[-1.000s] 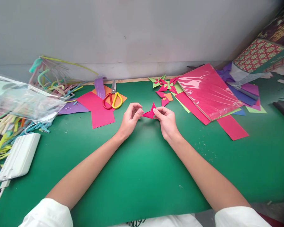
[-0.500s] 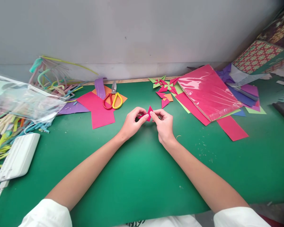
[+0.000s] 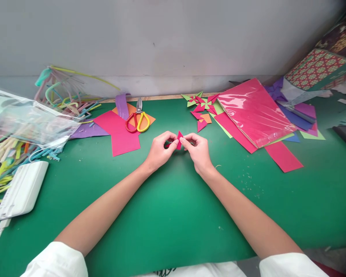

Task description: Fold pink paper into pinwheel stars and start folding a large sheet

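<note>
A small folded piece of red paper (image 3: pixel 179 139) is pinched between both hands over the middle of the green table (image 3: pixel 161 215). My left hand (image 3: pixel 160 149) grips its left side between thumb and fingers. From the right, my right hand (image 3: pixel 198 149) pinches the other side. The paper's pointed tip sticks up between the thumbs, and its lower part is mostly hidden by fingers. Beyond my right hand lie several folded paper pieces (image 3: pixel 202 125) in red, green and orange. Scissors (image 3: pixel 137 120) with red and yellow handles rest on red paper (image 3: pixel 123 140) beyond my left hand.
A plastic-wrapped pack of red paper (image 3: pixel 256 111) lies at the right, over loose sheets. Pipe cleaners (image 3: pixel 5 165) and a clear plastic bag (image 3: pixel 31 119) cover the left side. A white device (image 3: pixel 23 188) with a cable sits nearby. A grey wall (image 3: pixel 167 42) stands behind.
The red paper has turned slightly, showing a narrower face, and shifted a little left. My right hand has moved slightly left, closer to my left hand.
</note>
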Available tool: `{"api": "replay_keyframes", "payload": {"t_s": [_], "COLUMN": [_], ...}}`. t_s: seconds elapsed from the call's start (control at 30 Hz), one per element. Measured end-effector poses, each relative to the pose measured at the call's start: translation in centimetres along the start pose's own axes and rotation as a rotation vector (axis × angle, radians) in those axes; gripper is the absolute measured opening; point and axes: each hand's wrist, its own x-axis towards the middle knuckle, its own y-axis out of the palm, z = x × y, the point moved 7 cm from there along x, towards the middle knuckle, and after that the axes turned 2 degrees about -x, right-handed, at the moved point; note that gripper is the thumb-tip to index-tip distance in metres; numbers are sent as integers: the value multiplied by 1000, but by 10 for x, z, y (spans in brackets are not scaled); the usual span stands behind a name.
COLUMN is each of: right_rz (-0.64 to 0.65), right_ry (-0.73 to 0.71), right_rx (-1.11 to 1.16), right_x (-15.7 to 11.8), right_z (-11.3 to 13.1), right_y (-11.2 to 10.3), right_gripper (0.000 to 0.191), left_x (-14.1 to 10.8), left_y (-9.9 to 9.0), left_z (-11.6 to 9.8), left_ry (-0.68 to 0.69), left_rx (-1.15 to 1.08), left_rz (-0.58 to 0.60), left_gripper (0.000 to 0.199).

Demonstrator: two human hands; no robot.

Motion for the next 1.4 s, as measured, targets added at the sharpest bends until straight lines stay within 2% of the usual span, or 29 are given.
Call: {"api": "replay_keyframes", "payload": {"t_s": [0.07,0.17,0.23,0.3,0.43,0.5,0.6,0.67,0.73,0.8,0.93,1.07,1.2,1.4], "right_rz": [178,369,454,482,430,376,186,19,-116,-185,-192,-174,-175,-174], "right_ry": [32,44,57,59,70,85,104,180,304,391,445,442,437,437], "right_rx": [-58,-166,-206,-225,-198,-139,36,195,347,459,550,562,540,568], "right_x": [7,14,15,14,13,14,17,16,9,0,-17,-27,-27,-26], "right_z": [2,7,9,10,14,14,13,5,-6,-14,-14,-10,-10,-11], "right_y": [0,-6,-9,-11,-13,-14,-20,-25,-25,-20,-1,11,12,11], "right_gripper": [22,23,24,25,28,30,30,28,29,32,34,35,37,38], "left_x": [1,1,0,0,0,1,3,2,-1,-4,-9,-10,-9,-9], "left_y": [3,10,14,15,16,14,0,-9,-10,-4,10,11,10,9], "left_z": [4,6,6,5,5,6,8,8,4,-2,-11,-10,-9,-9], "left_ry": [-12,-18,-15,-10,-19,-30,-27,-17,11,64,153,156,171,173], "left_rx": [-15,-15,3,20,5,-46,-136,-148,-93,6,206,301,313,320], "left_rz": [52,176,237,269,279,239,29,-107,-139,-93,12,20,29,24], "left_gripper": [16,21,22,22,23,24,27,35,41,48,61,55,46,45]}}
